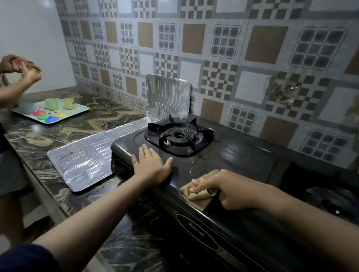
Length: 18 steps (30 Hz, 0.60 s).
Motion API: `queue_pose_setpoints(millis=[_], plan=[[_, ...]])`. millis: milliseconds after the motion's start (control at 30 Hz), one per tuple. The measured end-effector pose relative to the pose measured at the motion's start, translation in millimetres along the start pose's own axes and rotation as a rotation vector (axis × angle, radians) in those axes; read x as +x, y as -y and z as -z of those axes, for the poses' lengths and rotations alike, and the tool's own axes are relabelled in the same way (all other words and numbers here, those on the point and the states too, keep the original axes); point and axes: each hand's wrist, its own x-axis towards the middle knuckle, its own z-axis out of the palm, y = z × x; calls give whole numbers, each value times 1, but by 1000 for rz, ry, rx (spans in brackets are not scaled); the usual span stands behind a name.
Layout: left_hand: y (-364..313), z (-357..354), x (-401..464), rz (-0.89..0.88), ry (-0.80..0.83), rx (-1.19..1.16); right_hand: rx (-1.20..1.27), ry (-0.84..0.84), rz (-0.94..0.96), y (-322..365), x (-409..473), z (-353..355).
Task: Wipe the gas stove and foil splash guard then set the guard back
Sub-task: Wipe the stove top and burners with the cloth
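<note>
Gas stove point(225, 159): black, on the marbled worktop point(56, 133) against the tiled wall; left burner point(177, 135) in view.
Left hand point(152, 165): grip apart, fingers straight, palm flat on the stove's near left corner.
Right hand point(225, 190): grip clamped on a tan cloth point(194, 192), pressing it to the stove's near edge.
Foil splash guard point(94, 154): just left of the stove, near part flat on the worktop, far panel upright by the wall.
Writing: "Rinnai" on the stove front.
</note>
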Motion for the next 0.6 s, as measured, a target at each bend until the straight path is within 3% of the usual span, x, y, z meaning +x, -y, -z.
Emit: queue_pose_setpoints(millis=[233, 333, 600], plan=[[-2, -8, -1, 13, -53, 40, -112, 107, -16, 0, -20, 19], [-2, -9, -1, 12, -61, 49, 1, 141, -48, -2, -19, 42], [-3, -12, 2, 7, -103, 34, -114, -255, -383, -67, 29, 101]])
